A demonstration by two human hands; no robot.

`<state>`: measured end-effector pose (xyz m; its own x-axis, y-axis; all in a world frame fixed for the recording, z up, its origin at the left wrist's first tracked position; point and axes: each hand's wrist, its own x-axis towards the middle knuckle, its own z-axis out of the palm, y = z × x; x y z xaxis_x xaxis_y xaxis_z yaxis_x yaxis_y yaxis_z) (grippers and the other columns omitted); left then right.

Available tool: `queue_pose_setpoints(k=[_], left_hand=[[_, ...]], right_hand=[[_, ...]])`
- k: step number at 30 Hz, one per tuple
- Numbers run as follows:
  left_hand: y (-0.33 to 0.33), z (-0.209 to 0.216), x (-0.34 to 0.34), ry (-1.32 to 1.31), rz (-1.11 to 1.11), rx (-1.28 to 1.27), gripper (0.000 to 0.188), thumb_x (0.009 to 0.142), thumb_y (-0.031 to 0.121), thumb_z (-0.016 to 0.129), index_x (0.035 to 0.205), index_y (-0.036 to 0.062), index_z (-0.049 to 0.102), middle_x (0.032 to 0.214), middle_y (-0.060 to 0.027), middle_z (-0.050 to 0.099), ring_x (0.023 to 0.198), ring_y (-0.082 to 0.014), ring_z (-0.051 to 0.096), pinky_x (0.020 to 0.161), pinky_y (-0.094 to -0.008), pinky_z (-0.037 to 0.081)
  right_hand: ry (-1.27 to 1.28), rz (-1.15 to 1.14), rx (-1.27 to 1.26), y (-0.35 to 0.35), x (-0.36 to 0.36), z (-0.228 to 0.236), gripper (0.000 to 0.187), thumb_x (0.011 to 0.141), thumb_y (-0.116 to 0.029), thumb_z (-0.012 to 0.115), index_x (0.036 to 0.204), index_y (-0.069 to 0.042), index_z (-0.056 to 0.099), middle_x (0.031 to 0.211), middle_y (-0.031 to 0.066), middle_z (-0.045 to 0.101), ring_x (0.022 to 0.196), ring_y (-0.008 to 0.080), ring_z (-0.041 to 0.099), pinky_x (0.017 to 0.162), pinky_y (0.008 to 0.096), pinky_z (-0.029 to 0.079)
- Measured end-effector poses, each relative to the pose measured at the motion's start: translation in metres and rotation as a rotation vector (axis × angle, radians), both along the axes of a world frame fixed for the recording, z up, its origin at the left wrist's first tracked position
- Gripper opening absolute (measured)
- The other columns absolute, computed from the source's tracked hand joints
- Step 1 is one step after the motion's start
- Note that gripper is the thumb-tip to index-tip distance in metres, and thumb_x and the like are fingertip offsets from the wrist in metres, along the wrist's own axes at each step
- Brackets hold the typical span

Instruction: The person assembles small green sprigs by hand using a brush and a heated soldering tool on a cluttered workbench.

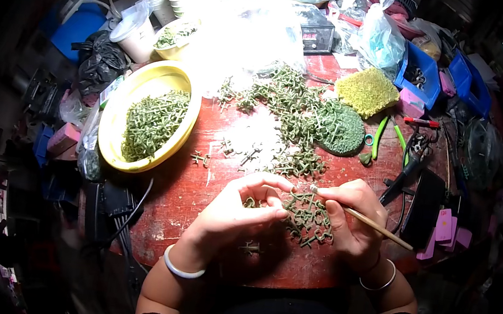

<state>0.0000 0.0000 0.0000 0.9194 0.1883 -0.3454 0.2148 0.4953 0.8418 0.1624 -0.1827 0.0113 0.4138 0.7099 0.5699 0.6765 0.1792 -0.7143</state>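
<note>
My right hand (pixel 356 218) pinches a thin wooden stick (pixel 383 229), its tip pointing left toward my other hand. Thumb and fingers of my left hand (pixel 227 210) curl in close to each other; what they hold, if anything, is too small to name. Beneath and between both hands lies a loose cluster of small green branched pieces (pixel 307 222). A bigger heap of the same pieces (pixel 296 115) spreads farther back on the red table (pixel 175 229).
At the left, a tilted yellow basin (pixel 107 134) holds many green pieces. Behind the heap sit a round green pad (pixel 348 133) and a yellow textured block (pixel 367 91). Green-handled pliers (pixel 380 137), blue bins (pixel 419 77) and a dark box (pixel 425 201) line the right side.
</note>
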Motion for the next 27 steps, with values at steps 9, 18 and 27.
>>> queue_pose_setpoints(k=[9,18,27], left_hand=[[-0.0019,0.0016,0.0017,0.017,0.020,-0.051,0.042,0.094,0.006,0.077,0.133,0.0062,0.064,0.092,0.0003,0.067,0.070,-0.0034,0.058,0.058,-0.0177,0.044],[-0.0002,0.0021,0.0007,-0.017,0.004,-0.048,0.041,0.093,0.007,0.077,0.133,0.0040,0.065,0.090,0.0016,0.067,0.071,-0.0033,0.057,0.059,-0.0178,0.044],[0.0027,0.0012,-0.0004,0.018,0.007,-0.047,0.038,0.093,0.008,0.078,0.129,0.0015,0.067,0.090,0.0012,0.067,0.072,-0.0038,0.057,0.060,-0.0183,0.043]], right_hand=[[0.000,0.042,0.004,0.0002,0.0006,0.0009,0.018,0.088,0.005,0.072,0.105,0.000,0.074,0.087,0.0120,0.069,0.074,0.0250,0.065,0.068,0.0339,0.052],[-0.084,-0.057,0.053,-0.0005,0.0006,0.0015,0.016,0.088,0.005,0.072,0.103,0.000,0.073,0.086,0.0127,0.069,0.072,0.0248,0.064,0.065,0.0337,0.052],[-0.082,-0.024,0.069,-0.0014,-0.0019,0.0004,0.017,0.084,0.004,0.073,0.101,0.000,0.074,0.084,0.0116,0.070,0.069,0.0257,0.064,0.062,0.0350,0.052]])
